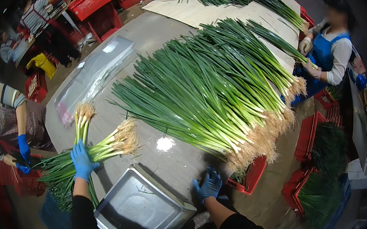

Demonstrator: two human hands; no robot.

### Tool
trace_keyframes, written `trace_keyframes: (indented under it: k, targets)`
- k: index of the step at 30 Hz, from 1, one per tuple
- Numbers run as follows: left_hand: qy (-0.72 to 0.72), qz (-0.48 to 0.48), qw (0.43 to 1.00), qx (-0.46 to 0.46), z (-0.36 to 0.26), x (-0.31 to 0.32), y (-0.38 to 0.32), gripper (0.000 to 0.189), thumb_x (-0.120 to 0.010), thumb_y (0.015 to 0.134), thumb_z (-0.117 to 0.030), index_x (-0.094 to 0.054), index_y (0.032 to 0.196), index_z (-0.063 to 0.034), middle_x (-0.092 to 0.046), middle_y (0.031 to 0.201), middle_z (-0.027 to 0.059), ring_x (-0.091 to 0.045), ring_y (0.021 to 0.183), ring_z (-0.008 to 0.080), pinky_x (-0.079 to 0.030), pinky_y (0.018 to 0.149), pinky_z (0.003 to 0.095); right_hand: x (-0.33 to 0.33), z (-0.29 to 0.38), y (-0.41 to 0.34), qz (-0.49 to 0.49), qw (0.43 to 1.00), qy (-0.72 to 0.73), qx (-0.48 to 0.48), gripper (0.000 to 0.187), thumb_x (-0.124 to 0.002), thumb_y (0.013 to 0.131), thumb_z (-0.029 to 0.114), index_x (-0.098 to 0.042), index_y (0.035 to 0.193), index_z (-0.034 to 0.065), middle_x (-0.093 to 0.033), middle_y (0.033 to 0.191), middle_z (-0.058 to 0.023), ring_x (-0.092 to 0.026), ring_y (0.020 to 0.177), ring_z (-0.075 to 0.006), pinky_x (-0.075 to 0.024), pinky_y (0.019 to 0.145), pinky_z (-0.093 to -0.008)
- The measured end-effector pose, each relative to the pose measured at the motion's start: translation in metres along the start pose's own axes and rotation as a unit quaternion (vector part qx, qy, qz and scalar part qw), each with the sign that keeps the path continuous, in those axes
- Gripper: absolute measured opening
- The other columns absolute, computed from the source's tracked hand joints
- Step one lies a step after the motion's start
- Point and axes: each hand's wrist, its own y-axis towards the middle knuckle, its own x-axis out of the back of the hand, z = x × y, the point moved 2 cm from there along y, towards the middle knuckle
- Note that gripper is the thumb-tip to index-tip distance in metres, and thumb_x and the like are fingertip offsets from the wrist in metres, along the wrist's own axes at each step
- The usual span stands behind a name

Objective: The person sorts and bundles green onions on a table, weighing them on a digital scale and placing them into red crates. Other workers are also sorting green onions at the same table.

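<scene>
My left hand point(83, 162), in a blue glove, is closed over a small bunch of green onions point(81, 129), its roots pointing away from me. Beside and partly under it lies another bunch point(107, 144), roots to the right, leaves hanging off the table's left edge. My right hand point(209, 185), also gloved in blue, rests at the table's near edge with fingers apart and nothing in it. Between my hands stands a scale with a bare metal pan point(143, 204). A large pile of green onions point(200, 92) covers the middle of the table, roots toward the right.
Clear plastic bags point(95, 73) lie on the table's left. A co-worker in a blue apron point(332, 53) holds green onions at the right; another person point(4, 116) bends over a red crate point(24, 182) at left. Red crates point(308, 136) with greens stand on the right floor.
</scene>
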Motion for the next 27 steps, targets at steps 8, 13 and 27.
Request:
trace_keyframes:
  k: [8, 13, 27]
  targets:
    - [-0.302, -0.134, 0.943, 0.021, -0.112, 0.047, -0.153, 0.085, -0.072, 0.078, -0.013, -0.025, 0.149, -0.0003, -0.027, 0.154, 0.0222, -0.024, 0.142, 0.0397, -0.020, 0.117, 0.0449, 0.023, 0.001, 0.006, -0.077, 0.991, 0.067, 0.086, 0.082, -0.070, 0.075, 0.042, -0.041, 0.138, -0.0008, -0.045, 0.137, -0.0201, -0.039, 0.127, -0.0392, -0.0337, 0.105, -0.0505]
    - [-0.523, -0.196, 0.819, 0.133, -0.172, 0.048, -0.266, 0.070, -0.067, 0.080, -0.009, -0.037, 0.143, 0.0026, -0.035, 0.146, 0.0234, -0.032, 0.137, 0.0370, -0.025, 0.115, 0.0438, 0.012, 0.001, 0.000, -0.029, 0.997, 0.011, 0.075, 0.091, -0.061, 0.080, 0.053, -0.029, 0.147, 0.0003, -0.035, 0.148, -0.0153, -0.028, 0.138, -0.0328, -0.0214, 0.113, -0.0470]
    - [-0.380, -0.107, 0.898, 0.196, -0.182, -0.012, -0.364, 0.047, -0.062, 0.092, -0.032, -0.058, 0.126, 0.0005, -0.062, 0.121, 0.0193, -0.059, 0.109, 0.0307, -0.046, 0.094, 0.0406, 0.121, -0.013, 0.044, 0.001, 0.893, 0.091, 0.441, 0.047, -0.061, 0.083, 0.031, -0.056, 0.123, 0.0076, -0.064, 0.102, -0.0172, -0.061, 0.094, -0.0361, -0.0482, 0.085, -0.0464]
